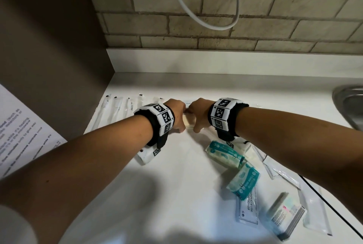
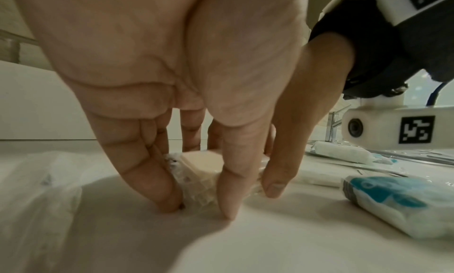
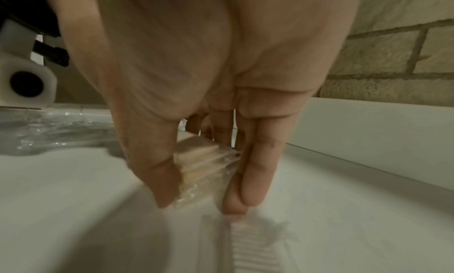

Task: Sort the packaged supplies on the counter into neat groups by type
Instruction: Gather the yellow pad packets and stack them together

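A small stack of cream packets in clear wrap [image 1: 189,120] stands on the white counter [image 1: 176,185], just in front of a labelled white packet. My left hand [image 1: 177,115] pinches the stack [image 2: 201,172] between thumb and fingers, with the fingertips down on the counter. My right hand [image 1: 197,116] pinches the same stack [image 3: 199,160] from the other side, thumb on one edge and fingers [image 3: 245,189] on the other. In the wrist views the left hand [image 2: 200,201] and the right hand [image 3: 203,193] each straddle the stack. Both hands hide most of it from the head view.
Several clear-wrapped toothbrushes [image 1: 117,110] lie in a row at the left. Teal-and-white packs [image 1: 224,153] [image 1: 245,183], a shampoo sachet [image 1: 247,208] and a bagged card stack [image 1: 284,216] lie scattered at the right front. A steel sink [image 1: 351,104] is far right, a printed sheet [image 1: 23,130] far left.
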{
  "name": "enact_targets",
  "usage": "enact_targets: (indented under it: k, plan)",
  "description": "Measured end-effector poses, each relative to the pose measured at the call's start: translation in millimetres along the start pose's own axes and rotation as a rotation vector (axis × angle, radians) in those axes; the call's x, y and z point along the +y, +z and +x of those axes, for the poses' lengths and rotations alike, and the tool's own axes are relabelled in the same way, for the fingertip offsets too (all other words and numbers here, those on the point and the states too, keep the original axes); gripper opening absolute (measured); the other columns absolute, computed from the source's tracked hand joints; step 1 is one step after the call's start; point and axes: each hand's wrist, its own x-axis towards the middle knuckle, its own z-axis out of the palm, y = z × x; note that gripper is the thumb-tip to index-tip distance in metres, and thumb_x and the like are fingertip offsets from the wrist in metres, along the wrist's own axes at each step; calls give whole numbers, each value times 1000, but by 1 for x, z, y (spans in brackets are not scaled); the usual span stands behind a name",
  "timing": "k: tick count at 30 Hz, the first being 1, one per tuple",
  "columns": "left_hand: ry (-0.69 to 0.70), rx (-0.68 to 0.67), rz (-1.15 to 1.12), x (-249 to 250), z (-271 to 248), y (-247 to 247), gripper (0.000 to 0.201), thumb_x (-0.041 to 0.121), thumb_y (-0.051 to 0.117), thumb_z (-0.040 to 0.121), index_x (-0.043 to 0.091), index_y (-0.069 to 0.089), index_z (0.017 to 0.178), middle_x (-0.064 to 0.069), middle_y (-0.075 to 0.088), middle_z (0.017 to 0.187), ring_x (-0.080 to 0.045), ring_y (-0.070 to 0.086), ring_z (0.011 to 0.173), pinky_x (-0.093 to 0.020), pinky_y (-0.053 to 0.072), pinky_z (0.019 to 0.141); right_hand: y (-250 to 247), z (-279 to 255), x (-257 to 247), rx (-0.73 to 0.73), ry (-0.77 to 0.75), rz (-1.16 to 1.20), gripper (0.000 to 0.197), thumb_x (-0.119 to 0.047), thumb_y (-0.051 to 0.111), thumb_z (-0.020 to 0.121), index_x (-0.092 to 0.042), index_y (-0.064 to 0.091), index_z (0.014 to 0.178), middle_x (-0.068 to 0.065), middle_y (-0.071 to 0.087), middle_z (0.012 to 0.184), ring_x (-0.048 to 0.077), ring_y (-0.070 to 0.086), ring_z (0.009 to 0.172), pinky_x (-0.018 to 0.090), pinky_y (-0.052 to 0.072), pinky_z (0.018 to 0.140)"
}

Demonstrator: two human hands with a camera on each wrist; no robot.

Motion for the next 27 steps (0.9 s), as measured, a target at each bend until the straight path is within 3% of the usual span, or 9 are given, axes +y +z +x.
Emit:
enact_targets:
  k: [6,13,19,23,27]
  plan:
    - [6,5,27,0,0,-1,48,24,78,58,15,67,104,-5,70,93,-24,67,85,-33,59,73,-4,-2,-2,-9,-7,-16,50,-33,78,62,-17,66,108,2,71,91,25,67,85,33,54,73]
    - [8,5,-92,-7,1,2,55,27,83,62,12,64,111,-7,70,103,-25,66,94,-37,56,84,-4,-8,-1,-7,-5,18,53,-31,79,65,-17,63,114,1,69,96,24,65,90,33,53,76]
    - [1,6,-167,-13,-3,0,65,30,87,63,16,58,120,-2,64,109,-23,61,100,-32,52,88,-1,-13,2,26,-28,23,63,-29,79,70,-20,57,128,2,66,111,24,61,102,33,50,84]
    - [-21,46,-153,-16,-9,-1,71,35,86,59,21,56,122,-1,64,112,-23,62,99,-35,53,89,-1,-27,6,92,-25,43,65,-32,77,75,-20,52,134,3,59,123,23,55,114,35,48,92]
    - [4,112,-43,-7,-24,-12,73,38,84,67,20,52,130,-3,59,122,-25,59,108,-32,49,89,-2,-47,17,193,23,150,65,-37,75,74,-21,50,132,4,49,125,25,57,107,35,50,89]
